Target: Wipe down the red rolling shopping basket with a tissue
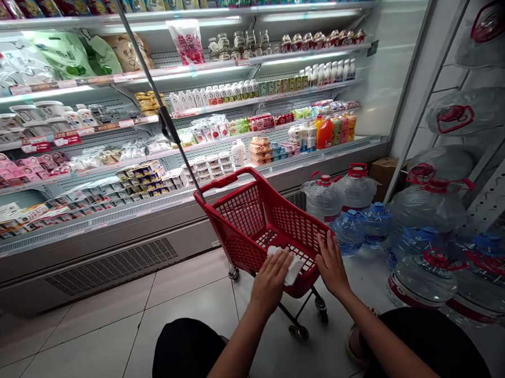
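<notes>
A small red shopping cart [243, 251] with lattice walls stands on the floor before me, between my knees. My left hand [271, 281] is at the cart's near rim, its fingers pressed over a white cloth or tissue [294, 268]. Part of that cloth lies under the fingers and out of sight. At the near right corner of the cart rests my right hand [333, 264], touching the rim with its fingers stretched out and slightly apart. Nothing loose shows in it. From the cart's far left corner a thin dark pole [168, 125] rises.
Behind the cart runs a refrigerated display [111, 230] stocked with yogurt cups, bottles and pouches. Large water jugs [422, 281] and blue-capped bottles [350, 232] crowd the right side, close to the cart. A cardboard box [385, 176] sits behind them. Pale tiles [103, 338] cover the floor.
</notes>
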Tool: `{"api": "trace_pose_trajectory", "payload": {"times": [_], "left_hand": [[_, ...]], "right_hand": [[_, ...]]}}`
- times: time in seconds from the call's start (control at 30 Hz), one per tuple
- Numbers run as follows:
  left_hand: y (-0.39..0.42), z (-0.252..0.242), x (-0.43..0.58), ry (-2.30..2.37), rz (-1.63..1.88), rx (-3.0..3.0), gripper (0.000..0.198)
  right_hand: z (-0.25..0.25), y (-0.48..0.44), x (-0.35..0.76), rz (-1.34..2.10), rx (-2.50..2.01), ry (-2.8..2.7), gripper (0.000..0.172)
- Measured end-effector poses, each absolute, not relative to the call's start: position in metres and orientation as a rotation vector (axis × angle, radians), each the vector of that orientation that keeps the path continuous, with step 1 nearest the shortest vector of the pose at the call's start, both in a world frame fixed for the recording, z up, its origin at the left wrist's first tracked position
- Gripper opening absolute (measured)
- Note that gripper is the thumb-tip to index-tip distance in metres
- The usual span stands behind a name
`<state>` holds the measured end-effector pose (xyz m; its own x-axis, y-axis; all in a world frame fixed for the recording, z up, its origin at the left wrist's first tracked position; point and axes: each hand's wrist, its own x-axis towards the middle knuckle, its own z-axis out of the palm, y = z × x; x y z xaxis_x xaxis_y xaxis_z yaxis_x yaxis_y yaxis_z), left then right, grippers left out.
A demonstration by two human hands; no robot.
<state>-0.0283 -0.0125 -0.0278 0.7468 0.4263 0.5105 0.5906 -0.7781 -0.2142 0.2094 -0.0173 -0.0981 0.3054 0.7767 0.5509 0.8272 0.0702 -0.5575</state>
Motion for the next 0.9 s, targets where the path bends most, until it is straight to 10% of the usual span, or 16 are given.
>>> {"api": "trace_pose_trajectory", "payload": {"times": [0.9], "left_hand": [[0.006,-0.015,-0.024,-0.937,-0.614,-2.481,0.067]], "right_hand": [[-0.067,-0.08,0.192,-0.358,-1.679,-1.878,0.072]]}}
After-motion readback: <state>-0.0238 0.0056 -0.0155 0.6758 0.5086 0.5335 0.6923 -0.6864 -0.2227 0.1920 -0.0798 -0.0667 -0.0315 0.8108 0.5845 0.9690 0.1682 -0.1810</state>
